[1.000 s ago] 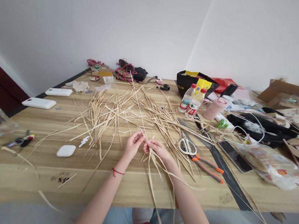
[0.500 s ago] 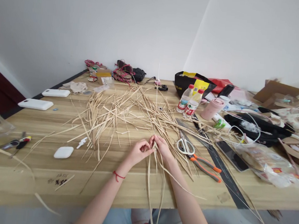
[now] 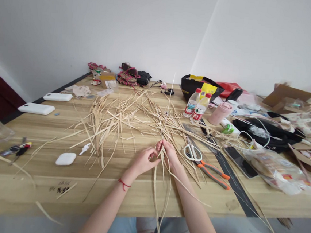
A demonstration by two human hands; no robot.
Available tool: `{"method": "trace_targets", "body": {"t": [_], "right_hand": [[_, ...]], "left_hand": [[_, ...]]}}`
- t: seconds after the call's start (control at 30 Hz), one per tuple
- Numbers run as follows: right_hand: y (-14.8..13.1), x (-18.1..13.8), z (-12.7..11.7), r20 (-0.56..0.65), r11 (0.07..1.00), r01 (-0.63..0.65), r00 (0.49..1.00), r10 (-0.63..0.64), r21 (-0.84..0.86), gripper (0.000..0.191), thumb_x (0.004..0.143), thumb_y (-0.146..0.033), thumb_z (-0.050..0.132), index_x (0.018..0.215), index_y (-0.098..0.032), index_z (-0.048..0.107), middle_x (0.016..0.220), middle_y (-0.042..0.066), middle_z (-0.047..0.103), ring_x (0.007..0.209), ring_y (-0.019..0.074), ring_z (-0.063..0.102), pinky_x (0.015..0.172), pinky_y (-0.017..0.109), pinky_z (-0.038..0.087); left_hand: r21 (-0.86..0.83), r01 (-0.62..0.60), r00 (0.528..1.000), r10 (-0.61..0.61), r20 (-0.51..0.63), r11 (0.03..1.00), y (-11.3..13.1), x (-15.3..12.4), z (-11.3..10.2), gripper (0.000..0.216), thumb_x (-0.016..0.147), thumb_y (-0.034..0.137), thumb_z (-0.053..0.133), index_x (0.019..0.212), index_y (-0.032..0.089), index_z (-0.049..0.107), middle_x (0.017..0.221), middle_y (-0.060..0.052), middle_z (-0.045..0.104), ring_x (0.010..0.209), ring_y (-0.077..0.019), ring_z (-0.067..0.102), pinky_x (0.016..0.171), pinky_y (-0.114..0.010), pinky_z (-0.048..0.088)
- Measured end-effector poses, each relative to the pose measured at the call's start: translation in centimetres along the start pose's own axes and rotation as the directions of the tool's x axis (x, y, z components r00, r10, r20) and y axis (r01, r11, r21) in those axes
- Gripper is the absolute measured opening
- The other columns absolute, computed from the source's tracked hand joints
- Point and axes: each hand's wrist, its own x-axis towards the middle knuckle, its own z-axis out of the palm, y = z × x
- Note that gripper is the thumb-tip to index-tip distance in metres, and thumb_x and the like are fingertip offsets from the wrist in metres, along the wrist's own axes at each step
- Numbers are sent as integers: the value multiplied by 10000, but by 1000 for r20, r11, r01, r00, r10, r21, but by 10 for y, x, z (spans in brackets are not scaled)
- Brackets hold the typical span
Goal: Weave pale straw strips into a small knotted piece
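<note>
Straw strips (image 3: 156, 184) centre frame: both grips pinched on the bundle, left hand (image 3: 144, 160) and right hand (image 3: 170, 152) touching fingertip to fingertip. One thin strip stands up from the pinch, others hang over the worktop (image 3: 33, 126) near edge. Loose straw pile (image 3: 117, 116) just behind. Scissors (image 3: 192, 152) and orange-handled pliers (image 3: 213, 171) right of the hands. Two red-capped bottles (image 3: 196, 107) upper centre-right, labels too small to read. Dark scrawl (image 3: 62, 188) lower left, probably letters, illegible.

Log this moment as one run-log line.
left hand: pinching straw strips | right hand: pinching same strips | strips: one tip upright, ends hanging over table edge | nearby: scissors, pliers
</note>
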Motion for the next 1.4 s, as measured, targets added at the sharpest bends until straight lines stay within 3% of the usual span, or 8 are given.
{"method": "trace_targets", "body": {"t": [0.1, 0.2, 0.33, 0.47, 0.6, 0.77, 1.0, 1.4], "right_hand": [[1, 2, -2, -19, 999, 3, 1000, -2, 37, 273, 747, -466, 628, 716, -197, 597, 609, -10, 534, 549, 129, 460, 550, 263, 395], [1, 3, -3, -14, 1000, 11, 1000, -10, 26, 285, 740, -465, 635, 688, -188, 596, 614, -3, 541, 559, 129, 469, 565, 264, 398], [-1, 3, -4, -34, 1000, 13, 999, -13, 4, 290, 744, -477, 626, 701, -191, 598, 649, -1, 555, 577, 131, 483, 583, 266, 408], [-2, 1, -4, -40, 999, 22, 999, -23, -28, 281, 760, -480, 607, 734, -200, 604, 667, -4, 553, 579, 130, 484, 584, 262, 418], [-1, -1, -2, -21, 994, 14, 1000, -17, -110, 323, 770, -520, 575, 747, -199, 603, 704, 9, 562, 583, 139, 494, 579, 275, 434], [0, -4, 4, 15, 986, 39, 999, -37, -160, 345, 769, -530, 574, 733, -189, 616, 694, 14, 560, 613, 141, 500, 617, 270, 436], [4, -4, 7, 60, 981, 61, 997, -51, -186, 323, 790, -503, 563, 733, -191, 625, 693, 9, 561, 609, 134, 497, 599, 261, 420], [7, -1, 7, 69, 975, 62, 996, -48, -213, 332, 759, -525, 581, 704, -200, 618, 675, 7, 558, 645, 149, 501, 654, 270, 416]], "left_hand": [[-86, 29, 999, -27, 20, 996, -2, 1, 2, 97, 740, 272, 563, 712, 180, 545, 656, 23, 493, 585, -101, 429, 554, -222, 337], [-296, 140, 990, -124, 73, 945, -7, 2, 5, 126, 776, 302, 521, 741, 181, 511, 641, 34, 498, 547, -88, 450, 527, -208, 352], [-570, 344, 937, -241, 251, 746, -11, 4, 6, 225, 782, 391, 540, 858, 185, 489, 627, 37, 527, 472, -87, 482, 458, -205, 355], [-698, 415, 907, -212, 363, 583, -10, 5, 2, 340, 774, 436, 577, 978, 165, 547, 655, 8, 567, 492, -98, 516, 495, -230, 402], [-750, 427, 904, -261, 339, 505, -12, 6, 1, 372, 738, 459, 631, 933, 142, 630, 740, -37, 612, 584, -111, 547, 561, -242, 428], [-768, 408, 908, -304, 288, 493, -17, 5, 2, 395, 697, 443, 682, 969, 157, 677, 849, -59, 649, 614, -104, 527, 573, -232, 403], [-745, 390, 917, -296, 265, 542, -20, 5, 3, 334, 667, 416, 708, 859, 143, 704, 694, -15, 611, 576, -91, 461, 547, -223, 340], [-853, 308, 924, -346, 162, 422, -25, 7, 12, 302, 584, 289, 783, 834, 134, 718, 901, -79, 686, 823, -184, 592, 806, -329, 439]]}}
